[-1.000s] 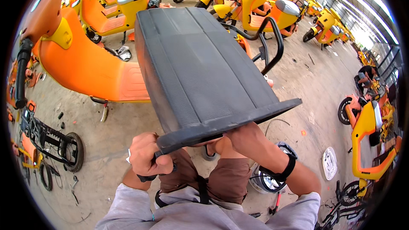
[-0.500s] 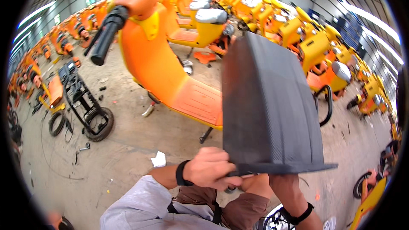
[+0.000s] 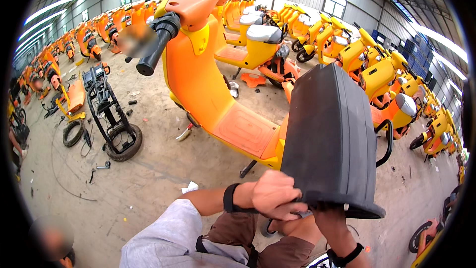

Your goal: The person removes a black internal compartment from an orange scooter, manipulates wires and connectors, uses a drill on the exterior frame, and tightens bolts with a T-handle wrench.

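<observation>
A large black plastic box (image 3: 329, 139) with a textured wall and a flared rim stands over the rear of an orange-and-yellow scooter (image 3: 243, 126), its rim toward me. At the rim's left corner, my left hand (image 3: 277, 196) is closed, fingers curled against the edge. My right hand (image 3: 329, 218) reaches up under the rim from below; its fingers are hidden by the box. Both wrists wear black bands. The scooter's orange footboard and its handlebar with a black grip (image 3: 158, 44) extend to the left of the box.
A stripped black scooter frame (image 3: 106, 109) with a wheel stands at left, near a loose tyre (image 3: 73, 133). Tools (image 3: 103, 165) and a white scrap (image 3: 189, 187) lie on the concrete floor. Rows of scooters (image 3: 382, 77) fill the back and right. A black grab rail (image 3: 389, 144) curves beside the box.
The scooter and box have shifted right in the view. The box's rim now slants down to the right, and my left hand is more tightly curled at its corner.
</observation>
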### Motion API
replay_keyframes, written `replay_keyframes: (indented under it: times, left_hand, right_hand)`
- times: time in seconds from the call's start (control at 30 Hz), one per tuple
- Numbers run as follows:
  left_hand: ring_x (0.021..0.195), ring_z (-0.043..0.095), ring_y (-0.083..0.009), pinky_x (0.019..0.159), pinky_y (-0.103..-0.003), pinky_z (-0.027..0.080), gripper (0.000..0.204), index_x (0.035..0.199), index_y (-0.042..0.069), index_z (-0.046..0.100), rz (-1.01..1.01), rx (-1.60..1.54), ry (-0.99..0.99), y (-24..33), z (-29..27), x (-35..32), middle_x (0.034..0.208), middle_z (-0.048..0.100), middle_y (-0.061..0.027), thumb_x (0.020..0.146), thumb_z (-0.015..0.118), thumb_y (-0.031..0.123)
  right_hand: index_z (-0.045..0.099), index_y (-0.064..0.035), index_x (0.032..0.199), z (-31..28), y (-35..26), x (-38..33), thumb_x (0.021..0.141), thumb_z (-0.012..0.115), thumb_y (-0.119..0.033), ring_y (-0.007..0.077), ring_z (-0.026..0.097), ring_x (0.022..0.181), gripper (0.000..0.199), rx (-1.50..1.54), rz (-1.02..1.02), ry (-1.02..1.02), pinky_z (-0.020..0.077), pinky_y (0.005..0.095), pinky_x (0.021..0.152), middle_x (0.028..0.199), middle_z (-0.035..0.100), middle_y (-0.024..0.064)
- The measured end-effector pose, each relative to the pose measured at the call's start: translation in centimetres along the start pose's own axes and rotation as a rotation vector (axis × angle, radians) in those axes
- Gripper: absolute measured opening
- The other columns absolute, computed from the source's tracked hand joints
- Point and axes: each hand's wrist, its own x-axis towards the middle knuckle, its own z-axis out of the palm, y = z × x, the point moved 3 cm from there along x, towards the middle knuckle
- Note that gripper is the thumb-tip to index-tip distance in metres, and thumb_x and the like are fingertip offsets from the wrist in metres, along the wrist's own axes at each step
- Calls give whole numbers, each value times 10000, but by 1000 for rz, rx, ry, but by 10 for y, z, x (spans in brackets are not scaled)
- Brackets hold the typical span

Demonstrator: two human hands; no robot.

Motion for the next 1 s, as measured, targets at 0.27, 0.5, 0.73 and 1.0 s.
replay_keyframes:
  times: [0.27,0.5,0.73,1.0]
  left_hand:
    - [411,466,-230,375,-314,324,226,743,3,598,-183,-18,78,-34,16,-7,539,465,-73,721,812,72]
    - [437,488,-221,431,-322,371,243,754,30,605,-362,182,-42,-39,3,-45,552,481,-68,841,735,216]
    - [544,541,-285,530,-333,428,273,856,3,636,-556,317,10,-37,0,-70,619,569,-109,846,732,258]
    - [624,528,-120,592,-260,419,336,921,-38,644,-641,281,131,-42,-21,-97,727,602,-50,882,708,290]
  right_hand:
    - [652,34,1027,-12,17,25,825,685,-257,324,634,916,356,77,83,-410,533,419,757,1015,622,171]
    - [591,-44,1259,20,-5,19,791,707,-358,251,649,740,575,219,335,19,532,335,589,863,613,120]
    - [553,-82,1322,5,-17,-10,841,687,-332,245,657,669,559,370,723,-124,529,348,566,738,616,103]
    - [544,-75,1318,-4,-8,-52,865,694,-117,81,565,726,479,1142,1183,634,468,242,663,839,645,28]
